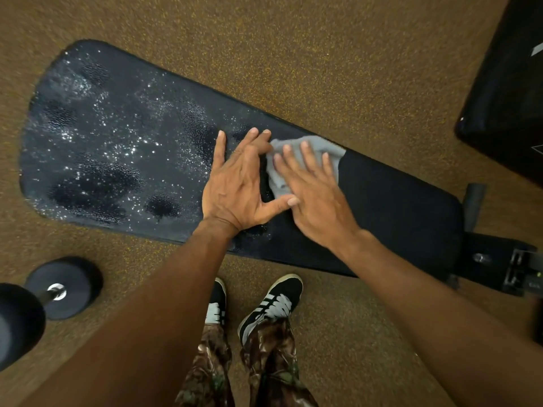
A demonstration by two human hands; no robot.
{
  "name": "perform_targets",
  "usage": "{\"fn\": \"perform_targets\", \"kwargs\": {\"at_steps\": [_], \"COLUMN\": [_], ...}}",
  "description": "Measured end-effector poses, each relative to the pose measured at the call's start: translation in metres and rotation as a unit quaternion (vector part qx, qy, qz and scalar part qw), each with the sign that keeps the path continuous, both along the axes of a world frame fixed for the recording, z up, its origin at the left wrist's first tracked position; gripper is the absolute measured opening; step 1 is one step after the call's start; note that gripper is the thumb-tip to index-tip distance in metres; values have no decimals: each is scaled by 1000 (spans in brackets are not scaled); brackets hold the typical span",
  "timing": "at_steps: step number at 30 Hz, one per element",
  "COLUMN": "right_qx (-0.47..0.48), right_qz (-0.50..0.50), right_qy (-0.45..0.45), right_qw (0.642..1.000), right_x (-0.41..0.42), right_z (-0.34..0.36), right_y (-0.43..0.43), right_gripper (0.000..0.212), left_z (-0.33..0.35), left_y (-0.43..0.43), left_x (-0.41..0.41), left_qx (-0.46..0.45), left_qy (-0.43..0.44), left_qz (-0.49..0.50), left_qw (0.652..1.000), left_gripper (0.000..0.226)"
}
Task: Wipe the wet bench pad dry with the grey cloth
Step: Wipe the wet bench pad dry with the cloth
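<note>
The grey cloth (305, 160) is a small, thin rag: light, limp, no stiffness, so it prob. bunches or slides unless pressed flat. Best handled w/ a flat palm on top, fingers spread, not pinched at a corner. It'll likely get soggy fast, given how much water is left.

The cloth lies crumpled on the bench pad (396, 207), roughly mid-length, right at the border btwn the wet and dry parts. The right hand (317, 198) lies on top of it, fingers (308, 154) stretched out and spread, pressing down, not curled round it; cloth shows past the fingertips and to their left. The left hand (235, 186) lies flat on the pad just beside the cloth, fingers splayed, gripping nothing; its thumb reaches across to meet the right hand at the cloth's near edge.

Pad to the left of the hands is covered in beads and pools of water; to the right it looks matte and dry. Wet vinyl-type surface is prob. slick, so the cloth should glide easily.

A dumbbell (44, 298) sits on the floor (323, 69), well apart from the pad.
</note>
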State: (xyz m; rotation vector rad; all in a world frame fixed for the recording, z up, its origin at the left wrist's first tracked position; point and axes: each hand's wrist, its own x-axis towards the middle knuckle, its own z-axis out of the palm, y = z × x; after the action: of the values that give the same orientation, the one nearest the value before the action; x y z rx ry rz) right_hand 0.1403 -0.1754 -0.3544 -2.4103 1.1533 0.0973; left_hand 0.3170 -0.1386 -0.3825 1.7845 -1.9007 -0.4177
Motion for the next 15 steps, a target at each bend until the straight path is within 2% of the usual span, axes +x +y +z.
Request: {"fn": "perform_targets", "kwargs": {"at_steps": [3, 5, 8, 10, 13, 15], "right_qx": [-11, 1, 10, 4, -12, -8], "right_qz": [37, -9, -68, -37, 31, -4], "right_qy": [1, -1, -19, -32, -24, -27], "right_qw": [999, 1000, 997, 999, 999, 1000], "right_x": [-34, -30, 11, 16, -21, -23], "right_z": [-1, -1, -3, -6, -4, -2], "right_y": [1, -5, 3, 16, 15, 6], "right_gripper": [65, 69, 59, 55, 59, 60], "left_z": [2, 3, 2, 0, 0, 2], "left_y": [0, -1, 0, 0, 0, 0], "left_x": [1, 1, 1, 3, 5, 6], "left_qx": [10, 9, 5, 9, 18, 11], "left_qy": [4, 3, 7, 18, 48, 68], "left_qz": [4, 3, -1, -6, -9, -7], "left_qw": [1000, 1000, 1000, 1000, 999, 998], "left_gripper": [113, 116, 117, 117, 120, 119]}}
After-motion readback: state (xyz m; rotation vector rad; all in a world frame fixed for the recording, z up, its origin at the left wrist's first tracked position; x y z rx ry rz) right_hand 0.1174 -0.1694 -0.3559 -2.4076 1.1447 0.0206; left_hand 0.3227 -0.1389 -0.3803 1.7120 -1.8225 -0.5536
